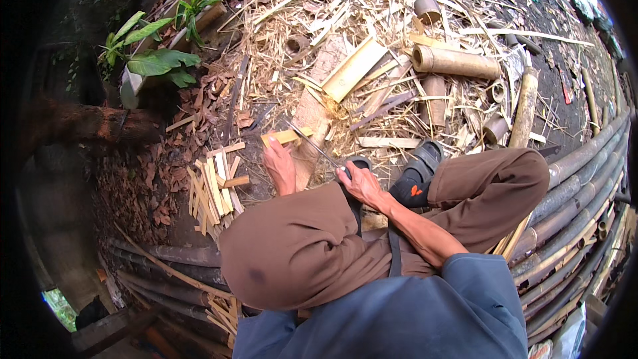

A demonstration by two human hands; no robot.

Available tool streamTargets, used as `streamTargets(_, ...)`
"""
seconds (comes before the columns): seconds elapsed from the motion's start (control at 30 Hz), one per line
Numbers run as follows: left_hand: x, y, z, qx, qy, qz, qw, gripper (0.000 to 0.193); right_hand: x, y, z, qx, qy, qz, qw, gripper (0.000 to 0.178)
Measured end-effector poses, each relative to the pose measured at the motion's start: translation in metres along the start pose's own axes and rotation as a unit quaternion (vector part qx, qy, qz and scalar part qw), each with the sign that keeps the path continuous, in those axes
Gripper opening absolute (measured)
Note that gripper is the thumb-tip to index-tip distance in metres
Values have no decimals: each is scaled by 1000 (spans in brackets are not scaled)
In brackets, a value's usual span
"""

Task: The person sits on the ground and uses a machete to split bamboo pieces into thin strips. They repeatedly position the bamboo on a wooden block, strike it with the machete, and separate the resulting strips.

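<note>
My left hand [279, 165] is closed on a short, flat bamboo strip [286, 137], held by its left part just over a wooden beam [308, 114]. A knife [319, 149] with a long thin blade is in my right hand [361, 184], its handle largely covered by the fingers. The blade slants up and left, crossing the strip's right end; whether it cuts in or only touches, I cannot tell. Beside my left hand lies a heap of cut bamboo strips [216, 183]. A split bamboo piece [354, 70] rests on the beam's far part.
Shavings [392, 6] cover the ground ahead, with a bamboo tube [457, 62] and another bamboo length [525, 106] at the right. Bamboo poles [578, 199] line the right side. Dry leaves [163, 179] and a green plant [156, 60] are at the left. My sandalled foot [419, 173] is near the knife.
</note>
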State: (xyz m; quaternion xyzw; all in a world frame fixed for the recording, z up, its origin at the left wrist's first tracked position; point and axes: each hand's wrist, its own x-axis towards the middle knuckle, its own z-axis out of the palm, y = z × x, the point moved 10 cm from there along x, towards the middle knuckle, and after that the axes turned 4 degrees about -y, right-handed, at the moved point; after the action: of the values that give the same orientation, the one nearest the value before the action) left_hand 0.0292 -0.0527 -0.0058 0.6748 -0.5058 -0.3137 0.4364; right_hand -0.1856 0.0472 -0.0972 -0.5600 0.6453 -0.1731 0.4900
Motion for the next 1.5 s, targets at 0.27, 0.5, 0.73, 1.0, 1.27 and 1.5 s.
streamTargets(0.27,19,-42,-20,-248,12,-83,965,47,8,34,-3,67,15,39,997,46)
streamTargets(0.5,7,-56,-34,-102,-6,-149,984,43,-19,-42,-14,18,-27,-52,998,38)
streamTargets(0.73,-1,-34,-15,-183,-55,-207,960,52,11,-5,-3,-11,19,-28,999,38)
streamTargets(1.0,11,-16,5,38,-32,-61,997,42,19,31,-7,-29,27,-27,999,41)
streamTargets(1.27,26,-67,42,-263,-56,-104,957,40,0,13,-34,58,110,-43,991,45)
streamTargets(1.5,-35,14,15,-277,-304,-239,879,28,8,-49,-56,-118,49,-175,976,38)
